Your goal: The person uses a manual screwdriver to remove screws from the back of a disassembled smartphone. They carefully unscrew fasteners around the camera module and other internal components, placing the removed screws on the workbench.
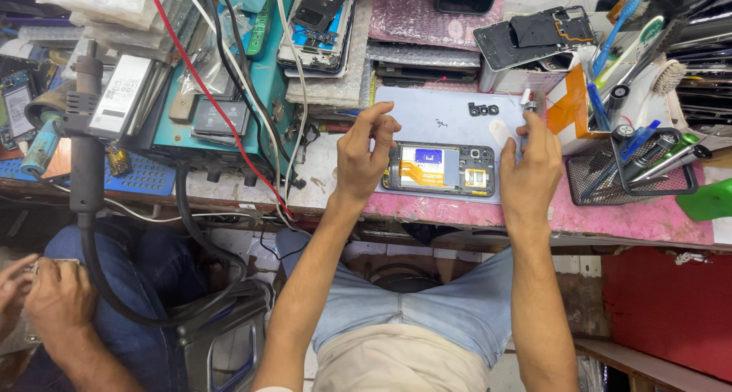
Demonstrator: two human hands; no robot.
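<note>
An opened smartphone point(442, 168) with its back removed lies on a grey mat point(450, 114), showing an orange flex cable and a blue label. My left hand point(364, 152) rests at the phone's left end, thumb and fingers apart and raised, holding nothing I can see. My right hand point(531, 163) sits at the phone's right end, fingers closed around a small silver tool point(528, 102) held upright. Small black camera-ring parts point(483, 109) lie on the mat behind the phone.
A black mesh tray point(587, 190) of pens and tools stands at the right, brushes behind it. Stacked opened phones point(320, 26) and bubble wrap fill the back. A hot-air handle point(84, 125) and cables hang at left. Another person's hands point(38, 293) work at lower left.
</note>
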